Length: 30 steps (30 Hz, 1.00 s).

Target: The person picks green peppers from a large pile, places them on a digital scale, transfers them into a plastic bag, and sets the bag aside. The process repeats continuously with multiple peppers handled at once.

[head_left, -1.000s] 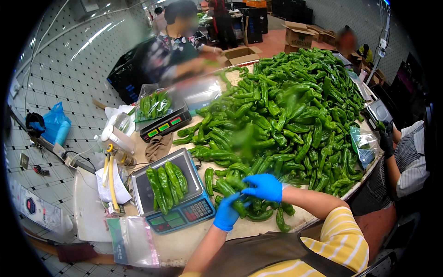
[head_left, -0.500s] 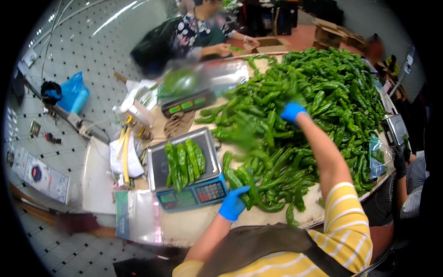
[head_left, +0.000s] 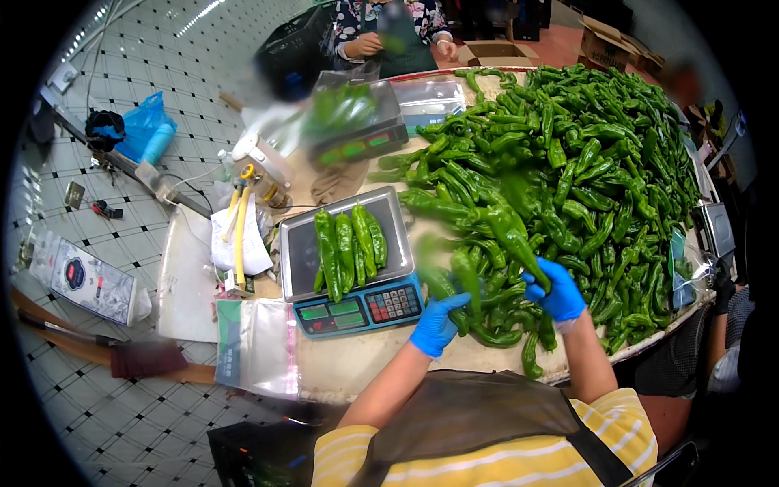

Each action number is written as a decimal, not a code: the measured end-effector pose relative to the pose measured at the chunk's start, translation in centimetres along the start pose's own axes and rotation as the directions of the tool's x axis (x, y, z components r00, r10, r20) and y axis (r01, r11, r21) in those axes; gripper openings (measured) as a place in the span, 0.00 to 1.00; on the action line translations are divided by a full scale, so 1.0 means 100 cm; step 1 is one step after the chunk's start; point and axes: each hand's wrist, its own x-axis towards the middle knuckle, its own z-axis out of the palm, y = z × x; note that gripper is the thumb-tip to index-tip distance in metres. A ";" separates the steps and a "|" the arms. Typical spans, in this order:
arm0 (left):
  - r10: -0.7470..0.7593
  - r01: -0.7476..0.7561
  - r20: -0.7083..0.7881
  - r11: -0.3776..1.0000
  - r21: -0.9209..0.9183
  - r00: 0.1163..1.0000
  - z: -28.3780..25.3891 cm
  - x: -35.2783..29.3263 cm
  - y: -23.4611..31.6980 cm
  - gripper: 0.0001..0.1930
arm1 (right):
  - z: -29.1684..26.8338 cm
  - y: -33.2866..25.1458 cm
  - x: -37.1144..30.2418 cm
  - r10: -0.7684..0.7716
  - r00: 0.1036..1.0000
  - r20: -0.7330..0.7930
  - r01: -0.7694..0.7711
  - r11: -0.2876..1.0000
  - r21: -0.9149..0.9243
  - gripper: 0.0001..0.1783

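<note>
Both my hands wear blue gloves. At the near edge of the pepper heap, my left hand [head_left: 439,325] is closed on green peppers [head_left: 466,280] that stick up from its fingers, partly blurred. My right hand [head_left: 557,290] pinches the lower end of a long green pepper [head_left: 510,231], which points up and away to the left over the heap. To the left of my left hand stands a blue scale [head_left: 357,312]. Several green peppers [head_left: 347,247] lie side by side on its metal plate. The big heap of green peppers [head_left: 600,178] spreads across the table's right side.
Clear plastic bags [head_left: 272,349] lie left of the scale's front. Behind the scale are a brown cloth [head_left: 339,183], a yellow-handled tool [head_left: 241,243] on papers, and a second scale [head_left: 365,142] carrying bagged peppers. Across the table stands another person [head_left: 389,40]; a cardboard box [head_left: 497,53] is beside them.
My right hand has come back from deep in the heap toward me, now with a pepper in it. My left hand stays by the scale, its peppers raised slightly. The person opposite has straightened up.
</note>
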 end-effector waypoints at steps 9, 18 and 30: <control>0.068 -0.038 -0.157 0.981 0.190 0.985 0.004 -0.014 -0.007 0.27 | 0.019 0.074 -0.004 0.069 0.981 0.181 -0.109 0.969 0.220 0.19; 0.155 -0.045 -0.254 0.919 0.393 0.955 -0.007 -0.022 0.000 0.26 | 0.040 0.070 0.001 -0.080 0.994 0.074 0.088 0.989 -0.115 0.22; 0.735 -0.147 -0.045 0.196 0.970 0.677 -0.066 -0.013 0.104 0.43 | 0.140 0.130 0.166 -0.373 0.911 0.176 0.383 0.606 -0.698 0.32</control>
